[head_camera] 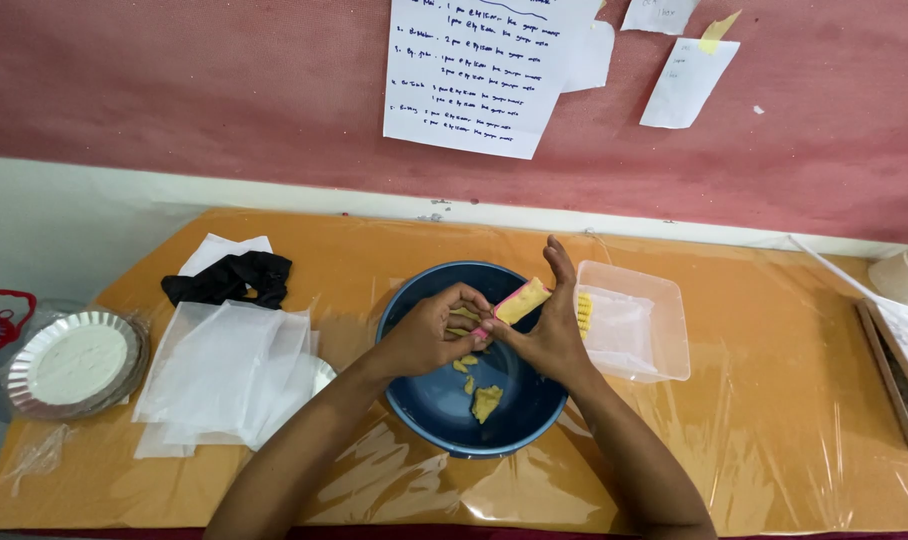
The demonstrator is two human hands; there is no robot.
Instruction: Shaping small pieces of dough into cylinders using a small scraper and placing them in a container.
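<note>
Head view, left hand (436,332) and right hand (546,325) together over blue bowl (424,400), both pinching yellow dough strip (523,299).

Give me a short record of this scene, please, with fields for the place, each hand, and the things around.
place: table with orange top under clear plastic, against a red wall
left hand: over the blue bowl, fingers pinched at yellow dough
right hand: holds a small pink mould filled with yellow dough
in bowl: loose dough pieces
right of bowl: clear plastic box
left of bowl: white sheets, black cloth, foil plates
wall: paper notes
</note>
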